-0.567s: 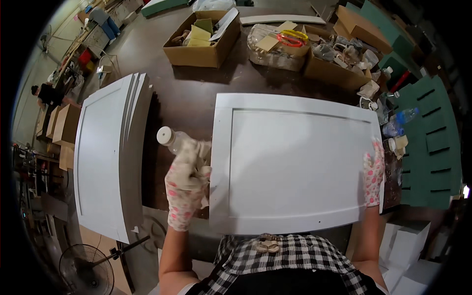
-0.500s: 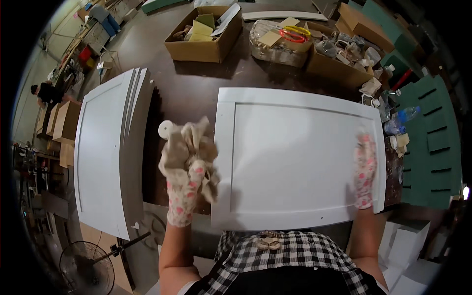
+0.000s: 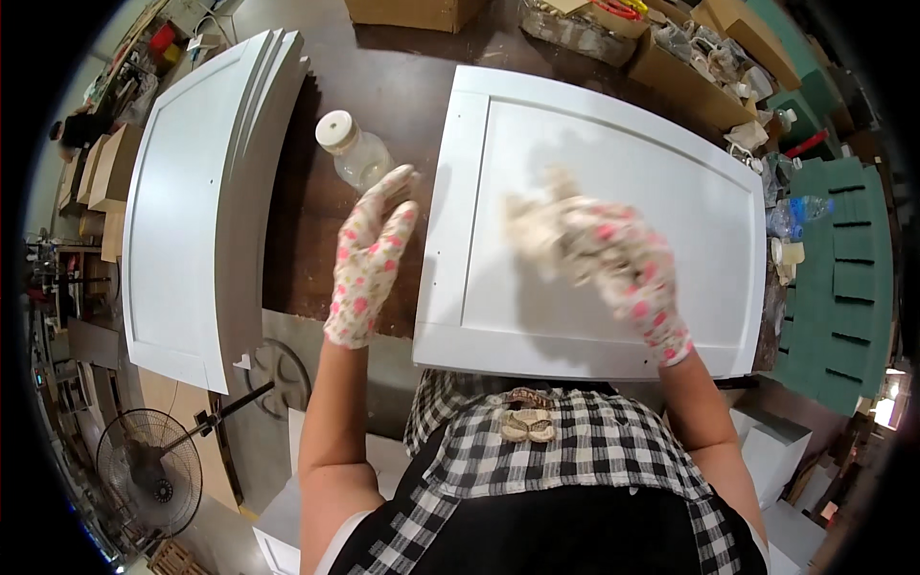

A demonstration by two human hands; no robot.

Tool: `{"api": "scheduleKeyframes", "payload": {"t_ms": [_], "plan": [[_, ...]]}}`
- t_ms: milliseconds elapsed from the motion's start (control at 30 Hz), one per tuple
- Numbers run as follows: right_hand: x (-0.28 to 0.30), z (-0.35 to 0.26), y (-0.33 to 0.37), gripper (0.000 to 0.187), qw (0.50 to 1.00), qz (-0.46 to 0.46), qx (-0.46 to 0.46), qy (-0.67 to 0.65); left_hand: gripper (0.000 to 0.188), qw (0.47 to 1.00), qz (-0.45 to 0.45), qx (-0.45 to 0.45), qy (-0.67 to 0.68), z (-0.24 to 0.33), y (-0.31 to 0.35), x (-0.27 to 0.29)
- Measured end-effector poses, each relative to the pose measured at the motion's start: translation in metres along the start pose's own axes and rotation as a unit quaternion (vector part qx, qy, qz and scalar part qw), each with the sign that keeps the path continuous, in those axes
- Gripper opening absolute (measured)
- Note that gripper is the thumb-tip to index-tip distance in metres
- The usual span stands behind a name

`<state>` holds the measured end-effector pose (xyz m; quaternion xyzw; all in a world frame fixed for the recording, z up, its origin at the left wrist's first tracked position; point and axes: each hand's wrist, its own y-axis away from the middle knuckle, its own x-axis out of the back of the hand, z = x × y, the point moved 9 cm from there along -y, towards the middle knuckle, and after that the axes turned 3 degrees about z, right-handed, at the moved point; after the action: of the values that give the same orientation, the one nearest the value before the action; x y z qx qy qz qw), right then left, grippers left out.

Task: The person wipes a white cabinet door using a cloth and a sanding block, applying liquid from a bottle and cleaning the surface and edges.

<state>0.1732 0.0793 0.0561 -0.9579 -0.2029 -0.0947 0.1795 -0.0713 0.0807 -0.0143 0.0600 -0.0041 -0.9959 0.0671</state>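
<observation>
A white cabinet door panel (image 3: 594, 316) with a raised frame lies flat in front of me. Over its recessed middle, my right hand (image 3: 642, 273), in a flowered glove, grips a crumpled beige rag (image 3: 541, 230), blurred by motion. To the left of the panel, my gloved left hand (image 3: 369, 259) is raised with its fingers apart and nothing in them. Just beyond its fingertips stands a clear plastic bottle (image 3: 362, 158) with a white cap; my hand hides part of its lower end.
Left of the bottle is a stack of white door panels (image 3: 182, 211). Cardboard boxes (image 3: 690, 91) and clutter line the table's far side. Plastic bottles (image 3: 800, 213) and a slotted green board (image 3: 843, 278) are on the right. A black fan (image 3: 153, 470) stands at lower left.
The rag has passed from my left hand to my right, which has moved left over the panel's middle. My left hand has opened, and the bottle behind the rag now shows.
</observation>
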Motion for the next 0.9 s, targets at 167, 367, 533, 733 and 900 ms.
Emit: {"api": "scheduleKeyframes", "payload": {"t_ms": [167,367,533,733,900], "plan": [[-0.112,-0.03,0.021,0.031,0.937,-0.256,0.152,0.183,0.066,0.993,-0.042,-0.023,-0.112,-0.026,-0.007,-0.03],[0.034,0.009,0.09,0.018,0.971,-0.116,0.004,0.208,0.057,0.991,-0.046,-0.008,-0.124,-0.042,-0.004,-0.011],[0.221,-0.014,0.209,0.016,0.666,0.063,-0.197,0.717,0.052,0.999,-0.04,-0.005,-0.031,-0.032,-0.008,-0.03],[0.087,-0.043,0.138,0.028,0.949,0.178,-0.059,0.254,0.053,0.997,-0.068,-0.005,-0.022,-0.044,-0.011,-0.02],[0.117,-0.002,0.214,0.02,0.806,0.161,-0.101,0.561,0.054,0.998,-0.064,-0.003,0.014,-0.042,-0.006,-0.023]]}}
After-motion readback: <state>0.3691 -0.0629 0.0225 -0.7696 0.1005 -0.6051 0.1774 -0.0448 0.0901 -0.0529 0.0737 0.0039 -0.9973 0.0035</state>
